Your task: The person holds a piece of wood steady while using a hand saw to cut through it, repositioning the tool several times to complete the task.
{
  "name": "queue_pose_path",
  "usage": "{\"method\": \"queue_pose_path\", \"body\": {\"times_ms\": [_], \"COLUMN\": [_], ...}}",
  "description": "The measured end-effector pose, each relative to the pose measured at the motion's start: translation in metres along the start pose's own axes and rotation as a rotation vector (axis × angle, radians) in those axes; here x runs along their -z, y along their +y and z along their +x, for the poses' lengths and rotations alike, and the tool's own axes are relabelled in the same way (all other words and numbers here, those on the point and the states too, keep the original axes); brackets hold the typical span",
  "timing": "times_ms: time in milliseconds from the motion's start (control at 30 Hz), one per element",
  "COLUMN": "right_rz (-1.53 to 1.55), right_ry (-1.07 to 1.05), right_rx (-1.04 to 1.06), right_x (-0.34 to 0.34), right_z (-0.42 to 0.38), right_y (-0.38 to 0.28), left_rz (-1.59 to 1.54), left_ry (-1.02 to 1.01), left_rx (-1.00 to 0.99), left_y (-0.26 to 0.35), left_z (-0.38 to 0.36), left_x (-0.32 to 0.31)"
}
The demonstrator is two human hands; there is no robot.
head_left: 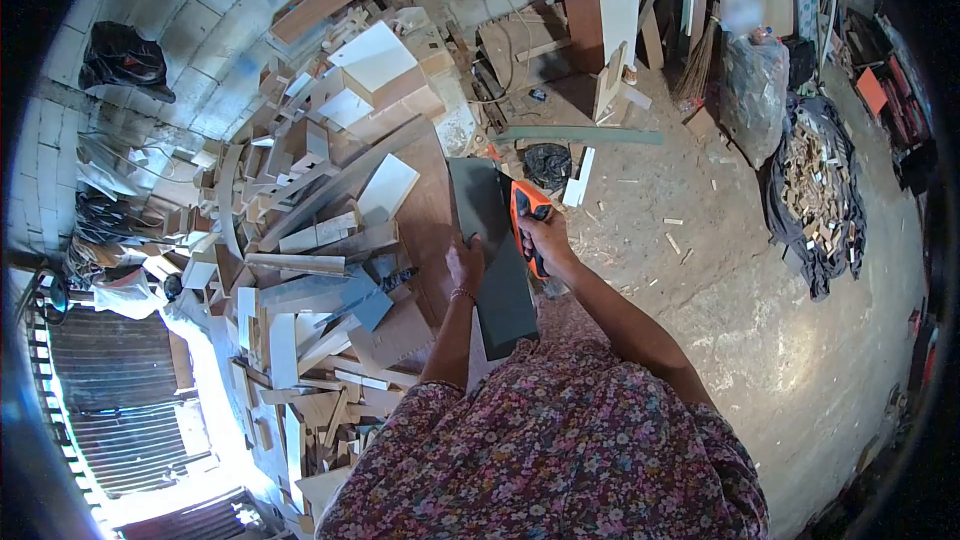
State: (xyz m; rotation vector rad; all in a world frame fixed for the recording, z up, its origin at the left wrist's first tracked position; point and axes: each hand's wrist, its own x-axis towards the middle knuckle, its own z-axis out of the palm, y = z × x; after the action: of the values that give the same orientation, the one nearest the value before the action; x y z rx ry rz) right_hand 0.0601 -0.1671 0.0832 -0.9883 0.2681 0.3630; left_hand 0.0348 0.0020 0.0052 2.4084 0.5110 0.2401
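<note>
A long dark grey-green board (510, 308) lies in front of me, on or against a brown wooden panel (428, 195). My left hand (465, 264) grips the board's left edge, with fingers bent over its face. At the board's right edge, my right hand (545, 238) is wrapped round an orange-and-black hand tool (521, 202). The tool's exact kind is not clear, and the hand covers its middle. Its working part does not show.
Wood offcuts (330, 230) are heaped on the left. Beyond the board lie a black plastic bag (547, 166), a white strip (579, 178) and a green strip (585, 134). A dark sack of wood scraps (815, 185) and a clear bag (752, 95) stand right.
</note>
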Motion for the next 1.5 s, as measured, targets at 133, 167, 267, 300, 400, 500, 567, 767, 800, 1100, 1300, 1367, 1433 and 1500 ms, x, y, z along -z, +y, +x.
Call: {"method": "queue_pose_path", "body": {"times_ms": [133, 167, 267, 300, 400, 500, 567, 767, 800, 1100, 1300, 1367, 1433, 1500], "right_rz": [-0.015, -0.015, -0.031, -0.027, -0.042, -0.035, -0.008, -0.083, -0.055, -0.053, -0.073, -0.061, -0.097, -0.112], "right_ry": [0.011, 0.01, 0.016, 0.008, 0.024, 0.026, 0.012, 0.045, 0.023, 0.006, 0.023, 0.017, 0.03, 0.008], "right_rx": [0.024, 0.021, -0.009, 0.002, 0.012, 0.006, 0.009, 0.027, 0.014, 0.011, 0.009, -0.007, 0.036, 0.051], "right_x": [0.001, 0.002, 0.003, 0.004, 0.004, 0.004, 0.002, -0.003, -0.002, -0.006, -0.004, -0.004, -0.006, -0.009], "right_z": [-0.003, -0.002, 0.001, 0.001, -0.001, -0.001, 0.001, 0.003, 0.003, 0.003, 0.001, 0.005, 0.006, 0.005], "right_y": [0.0, 0.001, 0.004, 0.004, 0.004, 0.004, 0.004, 0.007, 0.006, 0.003, 0.004, 0.004, 0.009, 0.011], "left_rz": [-0.12, -0.123, -0.12, -0.119, -0.1, -0.061, -0.107, -0.13, -0.077, -0.027, -0.081, -0.067, -0.046, -0.123], "left_ry": [-0.024, 0.003, -0.003, -0.04, 0.016, -0.008, 0.011, -0.004, 0.039, 0.124, -0.055, -0.015, 0.03, -0.051], "left_rx": [0.059, 0.013, 0.009, 0.056, -0.017, -0.002, -0.001, 0.031, -0.005, -0.085, 0.07, 0.038, 0.008, 0.128], "left_y": [0.014, 0.009, 0.014, 0.018, 0.006, 0.001, 0.004, 0.008, 0.006, -0.011, 0.009, 0.004, 0.006, 0.006], "left_z": [-0.005, -0.005, -0.003, -0.004, -0.004, -0.003, -0.004, -0.005, -0.005, 0.001, -0.004, -0.004, -0.002, -0.002], "left_x": [0.008, 0.004, 0.009, 0.011, 0.003, 0.0, 0.003, 0.006, 0.006, -0.007, 0.007, 0.0, 0.004, 0.008]}}
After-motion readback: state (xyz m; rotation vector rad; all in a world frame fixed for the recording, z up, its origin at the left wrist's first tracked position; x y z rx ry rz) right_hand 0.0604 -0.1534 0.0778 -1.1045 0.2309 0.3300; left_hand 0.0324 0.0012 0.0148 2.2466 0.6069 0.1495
